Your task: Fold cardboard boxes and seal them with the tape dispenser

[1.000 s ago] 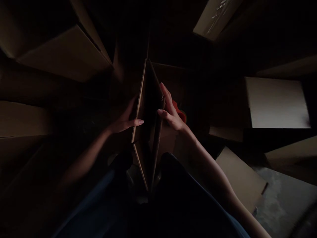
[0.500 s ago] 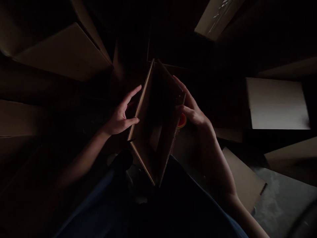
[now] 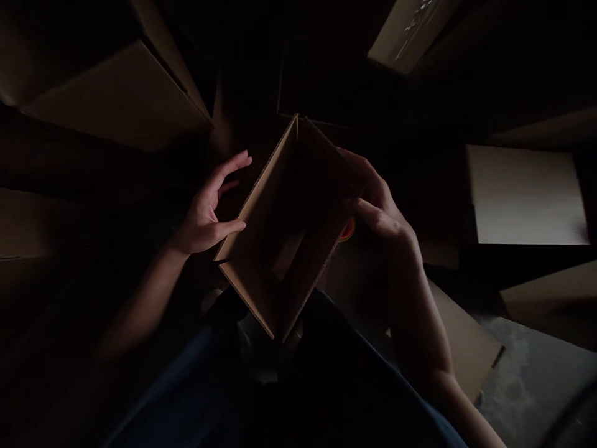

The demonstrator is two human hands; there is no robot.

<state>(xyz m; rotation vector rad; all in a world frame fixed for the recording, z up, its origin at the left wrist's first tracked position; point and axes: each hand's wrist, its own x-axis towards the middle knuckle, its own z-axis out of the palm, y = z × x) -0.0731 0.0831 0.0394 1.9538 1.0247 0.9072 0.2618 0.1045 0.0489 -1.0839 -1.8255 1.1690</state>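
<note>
An unfolded cardboard box (image 3: pixel 259 193), with its open side facing up, is held above my lap as a slanted four-sided sleeve. My right hand (image 3: pixel 380 202) grips its right corner, thumb on the near edge and fingers round the outer side. At the left panel is my left hand (image 3: pixel 205 214), its thumb tip reaching over the edge onto the inner face and its fingers spread clear of the cardboard. A round red thing (image 3: pixel 347 230) with a yellowish rim shows partly below the box, beside my right hand; its kind is unclear.
Large cardboard boxes (image 3: pixel 112 99) stand at upper left. A taped carton (image 3: pixel 401 37) is at upper right, and a pale box (image 3: pixel 527 196) sits to the right. Cardboard (image 3: pixel 466 336) lies on the grey floor (image 3: pixel 522 373) at lower right. The scene is very dark.
The cardboard box has widened from a narrow diamond to a squarer shape. My left hand has moved left with its panel, and my right hand slightly right.
</note>
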